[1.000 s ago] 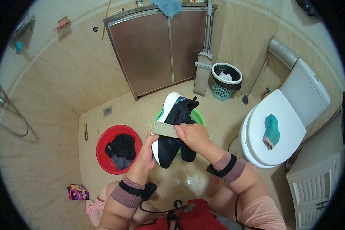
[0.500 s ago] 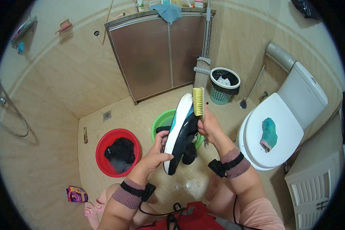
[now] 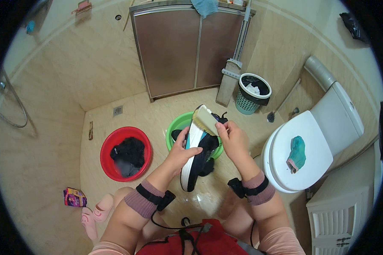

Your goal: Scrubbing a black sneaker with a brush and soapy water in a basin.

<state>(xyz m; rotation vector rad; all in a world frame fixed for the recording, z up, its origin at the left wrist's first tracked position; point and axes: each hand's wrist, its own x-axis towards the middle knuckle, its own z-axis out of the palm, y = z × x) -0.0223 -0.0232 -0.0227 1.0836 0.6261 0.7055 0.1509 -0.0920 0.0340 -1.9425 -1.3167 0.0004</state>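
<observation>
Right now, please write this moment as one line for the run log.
left hand: holds black-and-white shoe | right hand: holds scrub brush against shoe | under them: green basin | red basin: dark clothes inside

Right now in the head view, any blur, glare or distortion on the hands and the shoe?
Head view: strong fisheye bend, the cabinet doors and wall edges curve toward the black rim; light is soft and even, with only a faint sheen on the wet floor; the left hand, right hand, shoe and brush at centre look sharp, without obvious motion blur.
</observation>
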